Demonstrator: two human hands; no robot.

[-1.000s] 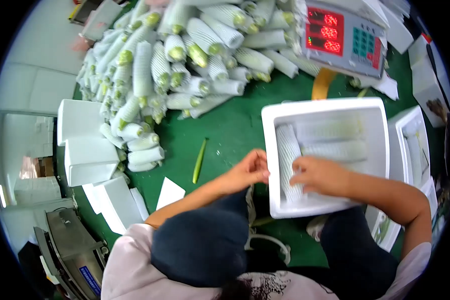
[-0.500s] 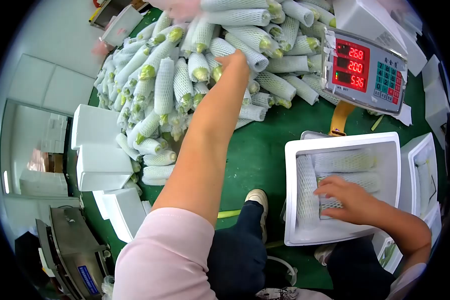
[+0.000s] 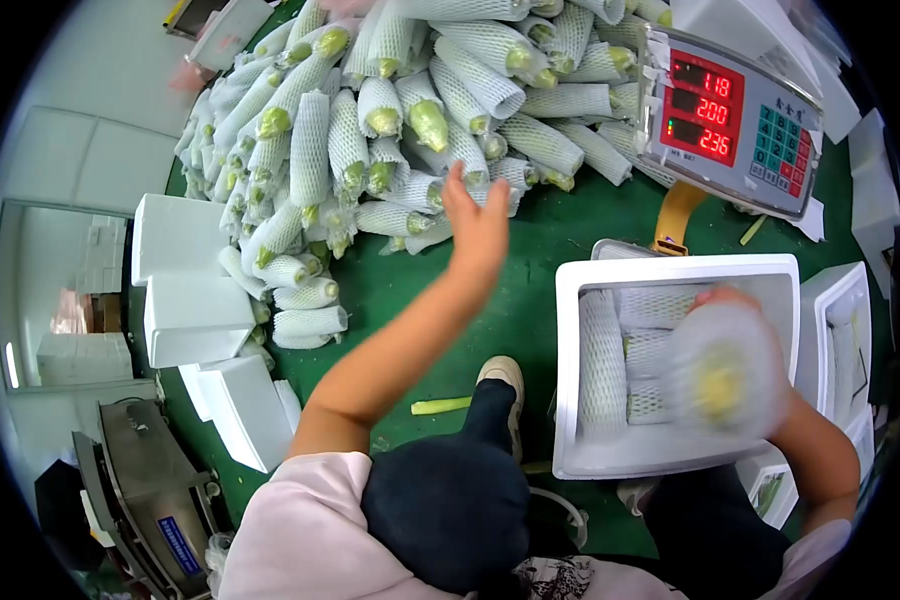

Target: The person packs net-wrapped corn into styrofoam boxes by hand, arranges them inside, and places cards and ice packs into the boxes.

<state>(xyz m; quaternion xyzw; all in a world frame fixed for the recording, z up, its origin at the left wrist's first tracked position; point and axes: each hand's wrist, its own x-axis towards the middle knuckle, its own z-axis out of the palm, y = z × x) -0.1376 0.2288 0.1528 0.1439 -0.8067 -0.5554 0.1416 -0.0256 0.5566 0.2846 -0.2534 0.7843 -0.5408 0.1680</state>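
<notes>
My left hand (image 3: 478, 225) is empty, its fingers apart, just in front of a pile of vegetables in white foam netting (image 3: 380, 110). My right hand (image 3: 738, 312) grips a netted vegetable (image 3: 718, 385), blurred by motion, with its yellowish end toward the camera. It is over the right part of a white foam box (image 3: 576, 452). Inside the box, one netted piece (image 3: 601, 360) lies along the left wall, and several others lie crosswise beside it. The scale (image 3: 735, 120) behind the box shows red figures 1.18, 2.00 and 2.36.
White foam boxes (image 3: 198, 318) stand at the left, near a metal machine (image 3: 160, 500). Another open foam box (image 3: 836, 345) is at the right. A green stalk (image 3: 441, 406) lies on the green floor (image 3: 400, 310) near my shoe (image 3: 501, 378). A yellow strap (image 3: 678, 215) hangs below the scale.
My left hand has drawn back from the pile, empty. My right hand has lifted and now holds a netted vegetable above the box. The scale reading has dropped from 2.68 to 1.18.
</notes>
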